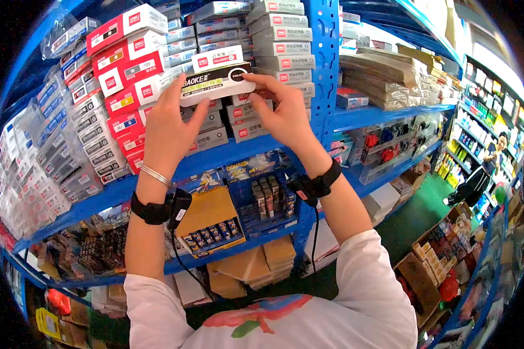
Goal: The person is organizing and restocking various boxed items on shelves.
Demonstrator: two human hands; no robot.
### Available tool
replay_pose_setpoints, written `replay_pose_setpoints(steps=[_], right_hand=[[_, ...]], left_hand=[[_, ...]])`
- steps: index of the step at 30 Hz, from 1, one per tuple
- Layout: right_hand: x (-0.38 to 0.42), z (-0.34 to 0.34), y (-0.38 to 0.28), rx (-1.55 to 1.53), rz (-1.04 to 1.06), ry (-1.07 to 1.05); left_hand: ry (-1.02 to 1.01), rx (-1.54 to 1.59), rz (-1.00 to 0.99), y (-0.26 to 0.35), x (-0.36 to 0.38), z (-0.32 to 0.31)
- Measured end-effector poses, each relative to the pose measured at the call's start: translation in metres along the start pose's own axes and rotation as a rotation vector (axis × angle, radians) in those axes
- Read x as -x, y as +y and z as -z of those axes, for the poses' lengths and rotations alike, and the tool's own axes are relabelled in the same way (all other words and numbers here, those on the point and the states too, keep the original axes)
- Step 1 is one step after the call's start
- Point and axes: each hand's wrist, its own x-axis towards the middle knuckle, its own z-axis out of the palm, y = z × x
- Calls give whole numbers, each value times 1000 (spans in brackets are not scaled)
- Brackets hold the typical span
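A small white and black BAOKE box [218,87] lies level between my two hands, in front of the stacked cartons. My left hand [173,119] grips its left end, thumb below and fingers at the top edge. On its right end are the fingers and thumb of my right hand [282,109]. Right behind its upper edge stands a white and red Deli box [217,58]. Grey Deli marker boxes [283,49] rise in a stack to the right, and red and white Deli boxes [128,70] are piled to the left.
A blue shelf upright [323,64] stands right of my right hand. Below runs a blue shelf edge [215,157], with a yellow carton [206,212] of small packs underneath. Brown paper bundles [384,72] fill the right bay. A person [483,168] stands in the aisle far right.
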Motion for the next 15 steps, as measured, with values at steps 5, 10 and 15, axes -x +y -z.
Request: replay_pose_setpoints(steps=[5, 10, 15], right_hand=[[-18, 20, 5, 57, -135, 234], [-79, 19, 2, 274, 120, 203], [-114, -13, -6, 525, 5, -184]], left_hand=[[-30, 29, 64, 1, -6, 3], [108, -131, -122, -6, -8, -6], [53, -49, -115, -2, -11, -4]])
